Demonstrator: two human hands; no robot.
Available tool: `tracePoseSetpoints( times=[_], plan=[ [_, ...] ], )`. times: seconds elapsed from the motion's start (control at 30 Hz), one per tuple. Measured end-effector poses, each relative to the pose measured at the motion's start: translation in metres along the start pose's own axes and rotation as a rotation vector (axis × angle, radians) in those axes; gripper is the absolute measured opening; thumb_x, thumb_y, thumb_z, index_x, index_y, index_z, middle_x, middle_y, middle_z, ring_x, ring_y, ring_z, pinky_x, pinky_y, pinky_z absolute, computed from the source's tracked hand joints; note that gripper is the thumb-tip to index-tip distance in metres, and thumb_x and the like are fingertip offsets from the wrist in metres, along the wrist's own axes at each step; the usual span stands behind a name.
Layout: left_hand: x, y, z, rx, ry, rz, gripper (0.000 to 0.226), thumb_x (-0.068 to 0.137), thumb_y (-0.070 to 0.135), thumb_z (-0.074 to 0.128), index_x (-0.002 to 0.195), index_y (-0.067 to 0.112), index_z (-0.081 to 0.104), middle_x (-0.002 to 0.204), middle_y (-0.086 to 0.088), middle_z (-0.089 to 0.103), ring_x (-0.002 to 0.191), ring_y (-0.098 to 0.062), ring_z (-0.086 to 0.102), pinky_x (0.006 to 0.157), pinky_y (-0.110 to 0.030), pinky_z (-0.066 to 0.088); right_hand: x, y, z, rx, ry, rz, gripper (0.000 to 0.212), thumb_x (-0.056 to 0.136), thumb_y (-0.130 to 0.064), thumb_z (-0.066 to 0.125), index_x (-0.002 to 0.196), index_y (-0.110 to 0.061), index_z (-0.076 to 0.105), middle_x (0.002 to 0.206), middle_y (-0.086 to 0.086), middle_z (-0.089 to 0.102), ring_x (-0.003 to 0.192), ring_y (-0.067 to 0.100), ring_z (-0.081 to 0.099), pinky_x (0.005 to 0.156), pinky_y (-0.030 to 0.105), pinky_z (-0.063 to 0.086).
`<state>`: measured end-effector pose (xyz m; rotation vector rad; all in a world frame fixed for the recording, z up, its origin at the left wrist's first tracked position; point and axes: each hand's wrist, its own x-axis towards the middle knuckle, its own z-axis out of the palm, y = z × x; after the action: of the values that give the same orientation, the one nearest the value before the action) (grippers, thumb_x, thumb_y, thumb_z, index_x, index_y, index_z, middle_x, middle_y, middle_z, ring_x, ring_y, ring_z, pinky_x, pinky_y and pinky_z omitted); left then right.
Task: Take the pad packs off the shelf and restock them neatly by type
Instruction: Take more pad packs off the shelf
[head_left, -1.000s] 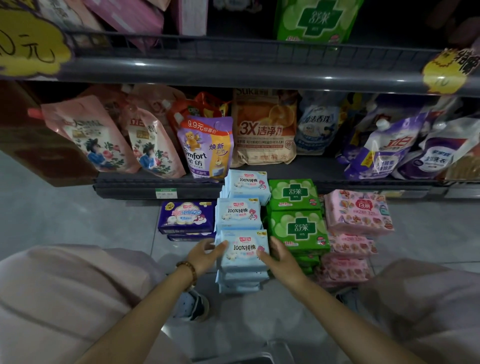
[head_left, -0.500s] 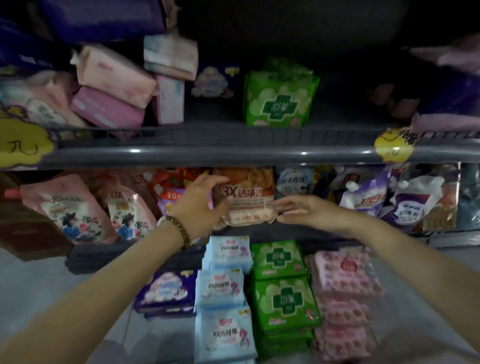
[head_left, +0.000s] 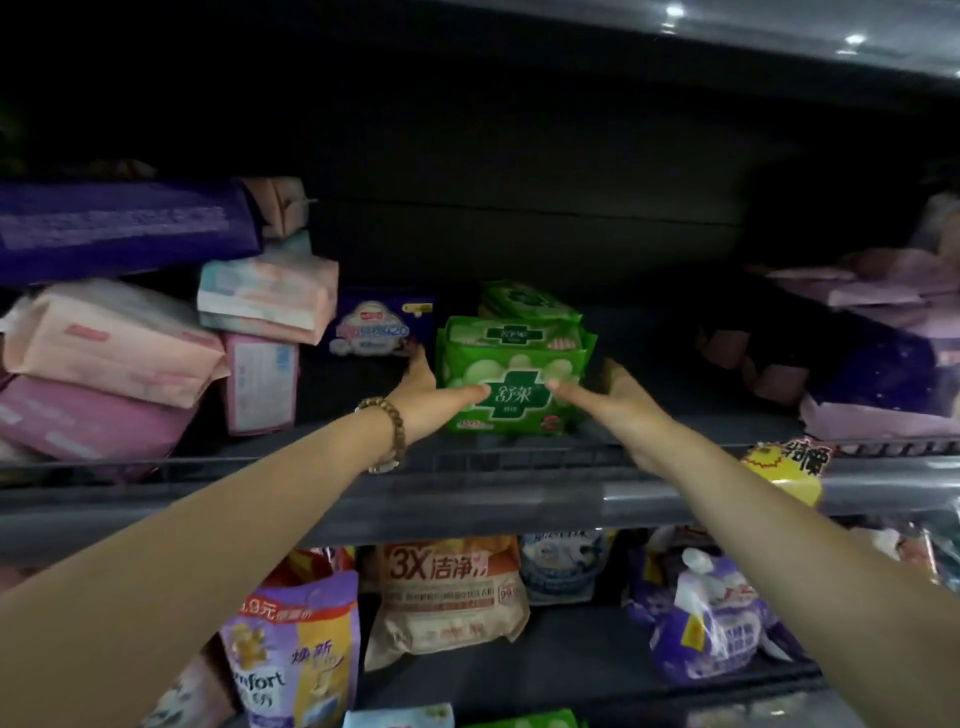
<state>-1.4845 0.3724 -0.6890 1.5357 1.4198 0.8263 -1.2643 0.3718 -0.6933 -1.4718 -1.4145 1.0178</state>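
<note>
A: What is at the left of the frame?
B: Pink pad packs (head_left: 114, 353) lie heaped on the shelf (head_left: 467, 501).
A: And in the centre?
B: A green pad pack (head_left: 511, 364) stands upright there. The left hand (head_left: 428, 402) clasps its left edge, thumb across the front; the right hand (head_left: 615, 408) clasps its right edge the same way.
</note>
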Motion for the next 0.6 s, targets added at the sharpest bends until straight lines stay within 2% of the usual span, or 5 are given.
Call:
tracePoseSetpoints(
  times=[0.1,0.23,0.4,0.53,0.6],
  plan=[
    [0.008,-0.006,0.005,0.047,-0.06,0.064,0.081,0.092,0.032,0.059,0.152,0.019,0.006,0.151,0.0,0.032,0.135,-0.018,0.036,0.102,-0.02,0.027,0.0,0.005,0.008,-0.095,-0.135,-0.055,0.086,0.078,-0.035,0.077,0.146,-0.017,0.027,0.134,-0.005,0.053,0.118,0.01,0.052,0.101,0.025,0.04],
    [-0.007,-0.001,0.011,0.125,-0.011,0.25,0.08,0.088,0.047,0.058,0.15,0.031,0.01,0.151,0.0,0.029,0.139,-0.018,0.027,0.115,-0.035,0.023,-0.014,-0.002,0.004,-0.005,-0.063,-0.172,0.082,0.083,-0.034,0.072,0.149,-0.026,0.023,0.135,-0.009,0.049,0.127,0.012,0.046,0.101,0.026,0.038],
    [-0.071,0.04,0.014,-0.06,0.098,0.673,0.074,0.084,0.05,0.063,0.141,0.04,0.016,0.137,0.016,0.039,0.129,-0.004,0.043,0.105,-0.032,0.04,-0.057,-0.022,-0.018,0.077,0.106,-0.36,0.055,0.068,-0.073,0.064,0.116,-0.053,0.047,0.13,-0.009,0.054,0.131,0.022,0.041,0.098,0.032,0.046],
    [-0.136,0.04,0.042,-0.259,0.093,0.63,0.066,0.08,0.036,0.064,0.129,0.031,0.02,0.117,0.017,0.052,0.103,0.003,0.061,0.081,-0.016,0.052,-0.125,-0.008,-0.023,0.2,0.079,-0.319,0.072,0.063,-0.075,0.067,0.128,-0.055,0.042,0.137,-0.006,0.049,0.127,0.014,0.049,0.099,0.033,0.046],
    [-0.162,0.011,0.066,-0.339,0.027,0.513,0.06,0.079,0.034,0.063,0.123,0.032,0.021,0.11,0.017,0.061,0.099,0.003,0.063,0.08,-0.016,0.052,-0.161,0.016,-0.024,0.277,0.056,-0.24,0.076,0.064,-0.067,0.071,0.131,-0.058,0.037,0.126,-0.022,0.058,0.118,0.006,0.055,0.092,0.025,0.047]
  ],
)
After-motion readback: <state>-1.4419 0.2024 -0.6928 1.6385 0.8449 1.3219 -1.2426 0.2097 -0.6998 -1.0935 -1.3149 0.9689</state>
